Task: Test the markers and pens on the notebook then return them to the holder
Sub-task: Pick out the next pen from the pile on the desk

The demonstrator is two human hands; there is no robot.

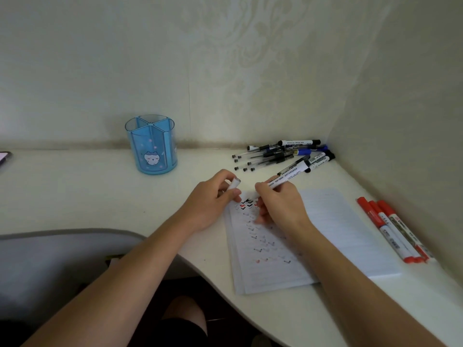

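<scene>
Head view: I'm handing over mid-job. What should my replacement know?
Left hand pinches a cap; right hand grips the uncapped marker over the notebook.
Blue holder stands back left, nothing showing in it. Pile of pens and markers back right; three red markers right of the notebook.
Done: test ticks on the page.
Left: recap, test the rest, return everything to the holder.

The left hand [213, 199] and right hand [278, 204] were bare, as were both wrists. The left forearm [140, 266] and right forearm [350, 279] were bare too, uncovered along all their visible length. The wide lens made them look long, and broader toward the lower edge. Below them the person wore black shorts [180, 334], whose hem ended at a bare knee [186, 308]. The fabric looked plain and dark, with finer detail lost in shadow.
</scene>
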